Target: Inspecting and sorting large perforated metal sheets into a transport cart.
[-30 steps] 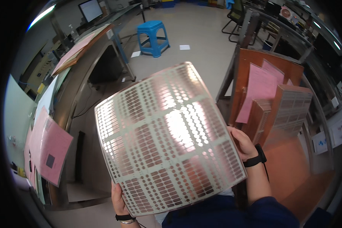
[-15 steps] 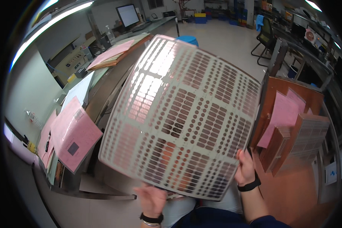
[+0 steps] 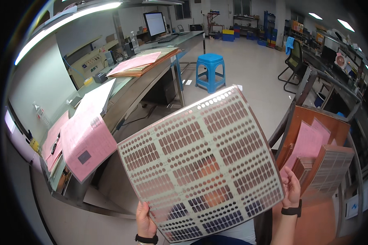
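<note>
Spanning the view from its centre down to 6 o'clock, a panel (image 3: 202, 169) is held aslant above the lap (image 3: 246, 232), its pale green face with rows of coppery spots turned up.

Left hand (image 3: 146, 220), at the panel's 7 to 8 o'clock: the edge is gripped near the lower corner, thumb seen, other fingers hidden behind. Right hand (image 3: 291, 188), at 3 to 4 o'clock: fingers are partly extended along the edge; whether it is gripped or merely met cannot be told.

Handling, as judged: thin and stiff, no clear sag seen; the bowed edges may be put down to the lens. Probably light for its breadth, though twisting is to be expected if only one corner is held. Slick: orange and dark-blue reflections are thrown back from the spots. Scratches and smears are to be feared more than breakage; corners could be dented by a knock. Best held by opposite margins, thumbs kept off the spots.

Nearby: at 9 o'clock, a pink sheet (image 3: 88, 153) is hung over the worktop (image 3: 188, 38) edge; at 3 o'clock, boards (image 3: 333, 165) are leaned in a rack (image 3: 300, 92).
</note>
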`<state>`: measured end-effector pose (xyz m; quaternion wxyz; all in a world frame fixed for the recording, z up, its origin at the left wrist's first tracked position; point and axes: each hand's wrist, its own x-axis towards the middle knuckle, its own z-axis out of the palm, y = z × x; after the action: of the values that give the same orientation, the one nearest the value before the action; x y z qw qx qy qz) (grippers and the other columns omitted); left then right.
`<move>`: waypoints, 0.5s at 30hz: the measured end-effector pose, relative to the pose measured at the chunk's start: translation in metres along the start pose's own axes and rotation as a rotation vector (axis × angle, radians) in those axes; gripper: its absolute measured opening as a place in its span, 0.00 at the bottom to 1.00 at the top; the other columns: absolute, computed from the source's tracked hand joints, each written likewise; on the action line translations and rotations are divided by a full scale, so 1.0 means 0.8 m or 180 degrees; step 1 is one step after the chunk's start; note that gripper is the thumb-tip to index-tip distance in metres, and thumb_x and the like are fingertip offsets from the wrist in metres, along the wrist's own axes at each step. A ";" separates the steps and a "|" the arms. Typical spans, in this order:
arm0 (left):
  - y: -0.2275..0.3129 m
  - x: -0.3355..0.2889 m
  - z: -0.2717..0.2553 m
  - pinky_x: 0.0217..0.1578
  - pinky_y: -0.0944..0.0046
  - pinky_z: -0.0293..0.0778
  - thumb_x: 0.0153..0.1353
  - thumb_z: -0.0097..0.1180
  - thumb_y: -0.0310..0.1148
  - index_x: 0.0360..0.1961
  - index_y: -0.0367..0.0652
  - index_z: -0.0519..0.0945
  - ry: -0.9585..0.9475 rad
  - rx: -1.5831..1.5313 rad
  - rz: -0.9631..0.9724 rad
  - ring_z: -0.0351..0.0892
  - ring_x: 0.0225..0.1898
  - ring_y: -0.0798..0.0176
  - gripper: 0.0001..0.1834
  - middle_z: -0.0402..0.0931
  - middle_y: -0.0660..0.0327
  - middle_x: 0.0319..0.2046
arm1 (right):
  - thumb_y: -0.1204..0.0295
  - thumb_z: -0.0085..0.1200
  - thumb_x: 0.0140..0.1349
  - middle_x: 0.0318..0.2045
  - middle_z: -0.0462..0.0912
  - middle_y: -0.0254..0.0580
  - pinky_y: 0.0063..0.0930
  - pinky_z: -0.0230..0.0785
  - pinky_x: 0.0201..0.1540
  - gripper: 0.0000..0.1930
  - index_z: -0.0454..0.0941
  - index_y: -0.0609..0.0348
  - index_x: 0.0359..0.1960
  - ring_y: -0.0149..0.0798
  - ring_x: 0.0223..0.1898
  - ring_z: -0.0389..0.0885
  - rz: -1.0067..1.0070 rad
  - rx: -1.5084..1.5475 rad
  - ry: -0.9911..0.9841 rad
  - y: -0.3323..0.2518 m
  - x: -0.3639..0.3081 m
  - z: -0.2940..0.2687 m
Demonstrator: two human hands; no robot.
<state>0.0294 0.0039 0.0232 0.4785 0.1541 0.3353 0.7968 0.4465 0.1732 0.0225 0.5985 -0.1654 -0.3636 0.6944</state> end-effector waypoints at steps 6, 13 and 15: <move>0.020 0.005 0.008 0.53 0.61 0.68 0.66 0.46 0.34 0.58 0.37 0.62 0.0051 0.0420 0.0161 0.72 0.50 0.63 0.22 0.71 0.56 0.51 | 0.62 0.44 0.67 0.38 0.80 0.41 0.20 0.69 0.43 0.21 0.66 0.67 0.54 0.28 0.39 0.77 0.0630 -0.1442 -0.0320 -0.023 0.007 0.025; 0.034 0.011 0.020 0.51 0.64 0.67 0.66 0.46 0.32 0.46 0.41 0.67 -0.0230 0.0586 0.0656 0.70 0.49 0.68 0.10 0.73 0.59 0.46 | 0.64 0.51 0.64 0.39 0.78 0.34 0.20 0.66 0.46 0.17 0.70 0.65 0.48 0.25 0.43 0.74 0.0121 -0.1877 -0.0204 -0.018 0.031 0.060; 0.040 0.015 0.030 0.52 0.63 0.67 0.66 0.46 0.31 0.43 0.41 0.67 -0.0167 0.0707 0.0911 0.70 0.49 0.68 0.07 0.73 0.59 0.45 | 0.65 0.51 0.64 0.40 0.78 0.34 0.22 0.66 0.47 0.15 0.71 0.64 0.47 0.27 0.42 0.75 -0.0424 -0.1923 -0.0222 -0.019 0.041 0.065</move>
<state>0.0159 0.0131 0.0620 0.3490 0.2728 0.3832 0.8105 0.4155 0.1888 0.0756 0.5536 -0.2877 -0.5839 0.5194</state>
